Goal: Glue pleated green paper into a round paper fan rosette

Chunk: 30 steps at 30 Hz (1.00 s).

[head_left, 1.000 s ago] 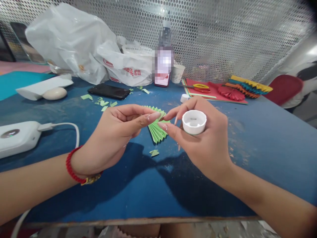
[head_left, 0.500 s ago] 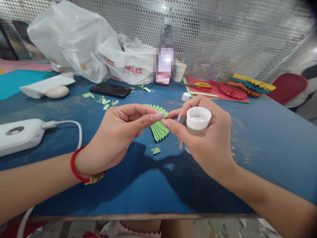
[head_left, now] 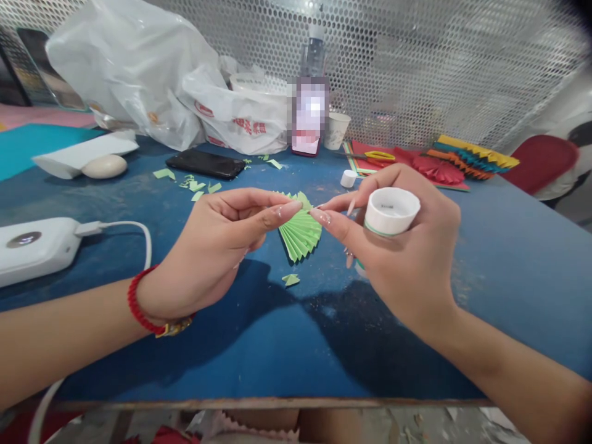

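My left hand [head_left: 226,246], a red braided bracelet at its wrist, pinches thumb and forefinger together at a light-green pleated paper fan [head_left: 301,237]. The fan's pleats spread below and behind the fingertips, which partly cover its upper part. In my right hand [head_left: 402,246] is a white tube with a green line, like a glue stick [head_left: 393,213], tilted between the thumb and fingers. Its round white end faces up and its lower part is mostly behind the hand. My right thumb and forefinger meet close to the fan's upper right edge; whether they touch it I cannot tell.
A white cap [head_left: 348,179] stands behind the right hand. Green paper scraps [head_left: 197,185] lie near a black phone [head_left: 206,163]. At the back are plastic bags [head_left: 134,74], a propped phone [head_left: 308,117], a paper cup [head_left: 337,131], yellow-handled scissors [head_left: 380,156] and folded coloured paper [head_left: 476,157].
My right hand has shifted right with the glue stick, and its fingertips have parted from those of the left. More of the green fan shows between the hands.
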### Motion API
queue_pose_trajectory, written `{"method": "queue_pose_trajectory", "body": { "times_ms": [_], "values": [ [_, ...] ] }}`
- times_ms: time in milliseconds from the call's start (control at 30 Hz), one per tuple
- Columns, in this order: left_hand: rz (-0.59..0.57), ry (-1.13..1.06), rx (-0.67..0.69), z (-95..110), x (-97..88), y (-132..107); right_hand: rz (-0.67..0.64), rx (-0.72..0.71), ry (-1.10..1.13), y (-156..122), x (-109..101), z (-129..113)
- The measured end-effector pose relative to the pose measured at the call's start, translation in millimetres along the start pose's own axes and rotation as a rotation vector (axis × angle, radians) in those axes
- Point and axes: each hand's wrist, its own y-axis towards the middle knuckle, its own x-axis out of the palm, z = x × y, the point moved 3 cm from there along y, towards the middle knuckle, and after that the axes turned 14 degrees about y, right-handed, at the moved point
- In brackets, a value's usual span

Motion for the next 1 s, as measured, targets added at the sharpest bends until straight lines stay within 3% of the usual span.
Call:
{"method": "queue_pose_trajectory", "body": {
  "times_ms": [700,800,900,1000],
  "values": [
    [-0.038,-0.011,0.010,-2,1.1,2,0.034,-0.001,0.016,0,-1,2],
    [0.017,0.039,0.113,1,-4.0,6,0.060,-0.057,-0.026,3,-5,2],
    [0.080,0.292,0.293,5,-13.1,12,0.042,-0.102,-0.107,6,-8,4],
    [-0.015,0.583,0.484,3,-19.1,23,-0.038,-0.072,-0.196,7,-8,11]
  ]
}}
